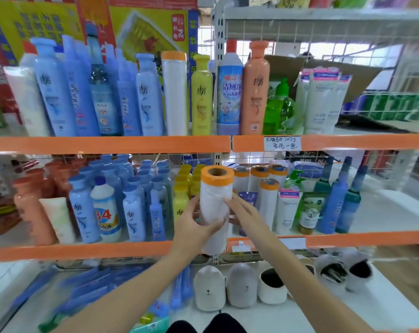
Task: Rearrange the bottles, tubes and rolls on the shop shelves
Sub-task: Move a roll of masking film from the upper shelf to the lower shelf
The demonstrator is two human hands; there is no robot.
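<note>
Left hand [196, 227] wraps fingers round lower part of white roll [215, 207] with orange top band, holding it upright in front of middle shelf [83, 251]. Right hand [244, 212] rests loose, near-straight fingers against roll's right side, steadying. Other rolls [261, 181] of same kind stand just right, behind. Judgement: roll belongs with that group. To do well: keep upright, lift clear of orange shelf lip, set down beside group without knocking white tube [287, 210].
</note>
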